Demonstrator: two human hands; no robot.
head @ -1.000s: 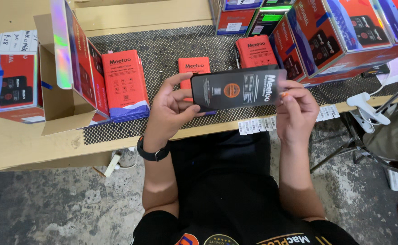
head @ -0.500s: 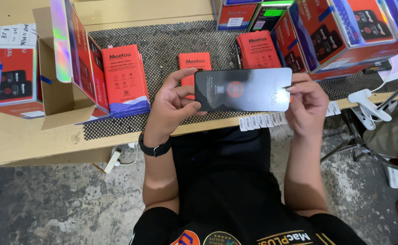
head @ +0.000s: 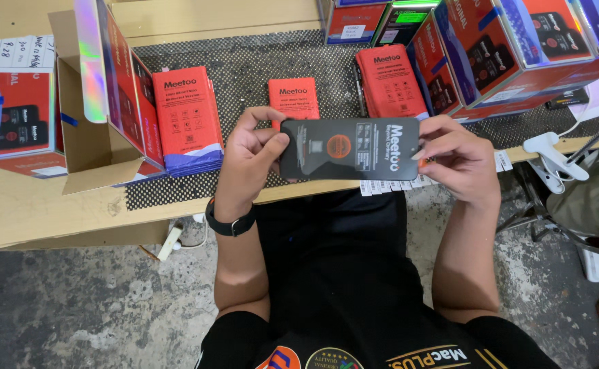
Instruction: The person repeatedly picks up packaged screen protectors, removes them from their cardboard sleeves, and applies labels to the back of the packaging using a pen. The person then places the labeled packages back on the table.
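Black flat pack (head: 349, 148), short edges pinched by left hand (head: 248, 160), right hand (head: 460, 160) fingers.

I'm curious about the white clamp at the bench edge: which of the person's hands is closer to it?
Right. The right hand, gripping one end of the dark flat panel, is just beside the white clamp; the left hand holds the far end.
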